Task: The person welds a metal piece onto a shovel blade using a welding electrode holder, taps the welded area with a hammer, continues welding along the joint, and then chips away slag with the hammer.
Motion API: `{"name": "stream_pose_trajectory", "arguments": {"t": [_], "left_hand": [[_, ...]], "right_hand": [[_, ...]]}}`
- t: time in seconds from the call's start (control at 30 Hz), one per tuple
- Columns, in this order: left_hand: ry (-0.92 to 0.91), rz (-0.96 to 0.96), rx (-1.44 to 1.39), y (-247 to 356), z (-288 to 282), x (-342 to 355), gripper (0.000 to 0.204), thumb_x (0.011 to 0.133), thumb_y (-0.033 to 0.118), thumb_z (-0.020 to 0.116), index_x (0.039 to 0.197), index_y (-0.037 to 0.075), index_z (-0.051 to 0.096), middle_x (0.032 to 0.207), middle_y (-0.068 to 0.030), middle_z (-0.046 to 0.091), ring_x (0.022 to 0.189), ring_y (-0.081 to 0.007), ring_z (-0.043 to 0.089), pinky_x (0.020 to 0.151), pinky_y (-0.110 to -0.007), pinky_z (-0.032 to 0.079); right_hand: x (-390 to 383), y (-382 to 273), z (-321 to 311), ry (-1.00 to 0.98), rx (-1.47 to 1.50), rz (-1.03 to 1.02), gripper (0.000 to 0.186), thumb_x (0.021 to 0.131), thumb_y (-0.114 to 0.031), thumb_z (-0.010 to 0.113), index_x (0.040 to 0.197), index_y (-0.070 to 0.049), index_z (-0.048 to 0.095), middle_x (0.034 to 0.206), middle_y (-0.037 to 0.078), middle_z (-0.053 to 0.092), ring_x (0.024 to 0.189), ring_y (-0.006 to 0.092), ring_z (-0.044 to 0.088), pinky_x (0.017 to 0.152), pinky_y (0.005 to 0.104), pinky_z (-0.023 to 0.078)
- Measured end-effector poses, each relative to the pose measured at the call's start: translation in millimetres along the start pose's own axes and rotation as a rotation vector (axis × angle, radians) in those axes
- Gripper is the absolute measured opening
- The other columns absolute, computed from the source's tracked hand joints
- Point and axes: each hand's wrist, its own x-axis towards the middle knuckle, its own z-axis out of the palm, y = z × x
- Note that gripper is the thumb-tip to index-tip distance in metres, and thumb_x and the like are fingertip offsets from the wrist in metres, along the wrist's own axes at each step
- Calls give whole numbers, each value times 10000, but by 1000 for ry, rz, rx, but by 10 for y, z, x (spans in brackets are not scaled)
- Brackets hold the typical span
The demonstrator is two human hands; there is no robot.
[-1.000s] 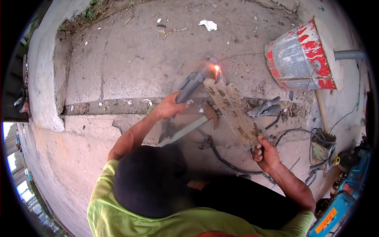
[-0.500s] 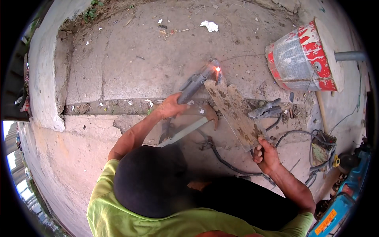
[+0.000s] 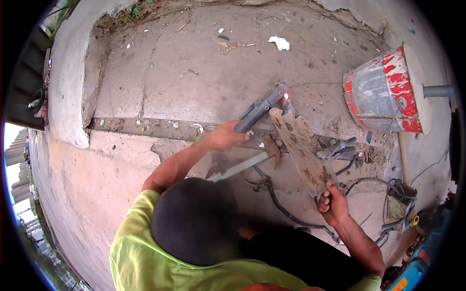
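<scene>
Little moved, spark dimmer: left hand (image 3: 224,137) closed on welding holder (image 3: 259,109), right hand (image 3: 331,206) gripping board (image 3: 302,148); welding underway; next needs steady tip.

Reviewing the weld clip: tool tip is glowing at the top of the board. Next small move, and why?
Probably keep the right hand gripping the board firmly and ease the left hand so the welding holder creeps along the top edge. The glow sits right at that edge, and the board stands tilted on the concrete ground, steadied only from its lower end.
</scene>
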Motion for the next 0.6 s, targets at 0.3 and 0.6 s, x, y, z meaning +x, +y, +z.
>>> {"name": "stream_pose_trajectory", "arguments": {"t": [0.3, 0.6], "left_hand": [[-22, -3, 13, 44, -22, -12, 399, 909, 303, 745, 1181, 57, 586, 831, -91, 688, 695, -199, 679, 573, -369, 525], [234, 120, 797, -33, -55, 100, 441, 921, 310, 682, 1261, 36, 620, 1032, -243, 719, 952, -383, 708, 887, -483, 545]], "right_hand": [[-4, -4, -10, -12, 7, -11, 334, 979, -312, 700, 798, -85, 534, 600, 34, 473, 478, 152, 414, 458, 290, 337], [141, 98, -297, -97, 22, -29, 203, 1050, -240, 562, 913, -90, 574, 697, 11, 535, 563, 128, 500, 507, 271, 423]]}}
